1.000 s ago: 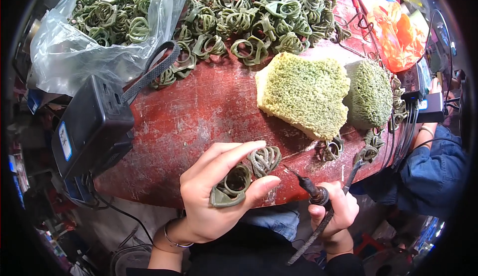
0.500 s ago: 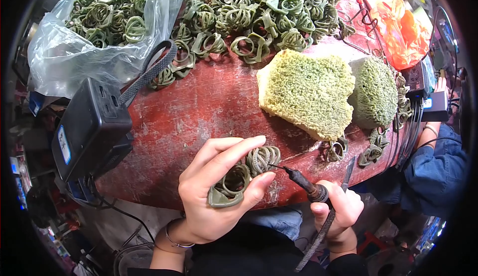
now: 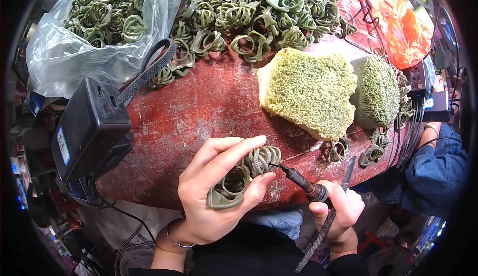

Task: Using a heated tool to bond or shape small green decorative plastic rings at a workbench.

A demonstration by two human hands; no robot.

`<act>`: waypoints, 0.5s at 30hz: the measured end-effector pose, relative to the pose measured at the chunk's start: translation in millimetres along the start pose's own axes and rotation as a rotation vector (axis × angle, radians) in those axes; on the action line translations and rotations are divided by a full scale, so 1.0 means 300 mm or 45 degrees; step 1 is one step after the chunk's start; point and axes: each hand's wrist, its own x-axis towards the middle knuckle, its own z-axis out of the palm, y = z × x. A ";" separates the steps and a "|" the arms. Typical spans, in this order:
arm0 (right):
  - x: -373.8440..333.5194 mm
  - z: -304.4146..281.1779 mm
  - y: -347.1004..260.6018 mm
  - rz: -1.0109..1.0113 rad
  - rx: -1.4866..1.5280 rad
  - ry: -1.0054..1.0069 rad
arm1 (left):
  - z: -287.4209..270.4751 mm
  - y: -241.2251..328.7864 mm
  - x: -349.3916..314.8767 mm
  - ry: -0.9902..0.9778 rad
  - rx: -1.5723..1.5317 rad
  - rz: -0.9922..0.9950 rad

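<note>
My left hand [image 3: 214,191] is closed around a cluster of dark green wax rings [image 3: 234,180], which looks like ring models joined together. Its fingers and thumb leave the looped coils at the far end exposed. In my right hand [image 3: 341,211] is a soldering-iron-like wax pen [image 3: 302,182] with a dark handle and a thin black tip. That tip touches, or nearly touches, the coiled ring beside my left thumb. A long, slim textured file [image 3: 323,233] is also held in my right hand, crossing behind the pen's handle.
On the worn red table [image 3: 184,111] lie a yellow-green sponge block [image 3: 308,94] and a rounder green one [image 3: 376,94]. A heap of green rings [image 3: 259,12] and a filled plastic bag [image 3: 59,59] are at the back. A black power pack [image 3: 97,126] stands left; another person's sleeve [image 3: 433,169] is right.
Almost nothing differs. Both hands keep their grip, and the pen tip stays at the coiled ring with only a slight shift.
</note>
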 end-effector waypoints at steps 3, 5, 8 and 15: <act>0.004 0.001 0.000 -0.006 0.027 -0.001 | -0.001 0.002 -0.002 0.000 -0.022 -0.030; 0.002 0.001 0.003 -0.007 0.028 0.000 | 0.000 0.003 0.000 -0.005 -0.022 -0.025; 0.002 0.000 0.003 -0.007 0.026 0.008 | 0.002 0.002 0.002 -0.016 -0.028 -0.021; 0.001 -0.001 0.005 -0.032 0.071 0.020 | 0.002 -0.007 -0.005 -0.007 -0.062 -0.063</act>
